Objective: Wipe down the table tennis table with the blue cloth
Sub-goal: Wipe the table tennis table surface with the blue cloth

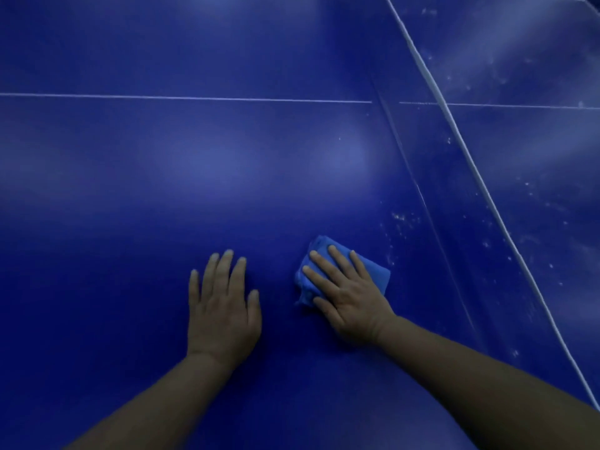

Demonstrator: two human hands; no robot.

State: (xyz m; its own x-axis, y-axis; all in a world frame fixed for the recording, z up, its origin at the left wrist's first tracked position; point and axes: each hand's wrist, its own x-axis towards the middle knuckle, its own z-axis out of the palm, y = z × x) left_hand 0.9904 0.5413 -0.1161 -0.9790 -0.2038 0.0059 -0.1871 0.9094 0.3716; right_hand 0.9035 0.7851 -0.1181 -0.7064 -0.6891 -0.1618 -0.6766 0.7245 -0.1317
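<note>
Writing: no brand, label or lettering could be read on the table or the cloth.
Cloth: the cloth (373,271) was a brighter, lighter blue than the table, folded into a small wad with rumpled edges. It lay flat on the table at about 5 o'clock from the middle of the view, just short of the net. Its far corner and right side showed past the fingers; a fold bunched out by the thumb.
Right hand: the right hand (347,293) lay palm down on the cloth, fingers straight and a little spread, pointing toward 11 o'clock. It pressed the cloth to the table and gripped nothing.
Left hand: the left hand (224,303) rested flat on the bare table at 9 o'clock from the cloth, near it but apart. Its fingers were straight and close together, pointing to 12 o'clock, and held nothing.
Table: the table (162,190) was deep blue and glossy, with soft patches of reflected light. A thin white line (194,98) crossed it from 9 to 3 o'clock in the upper part.
Net: a net (470,164) with a white top band ran from 12 o'clock down toward 4 o'clock.
Dust: pale specks (401,219) lay scattered at 1 o'clock from the cloth, and more showed beyond the net.
</note>
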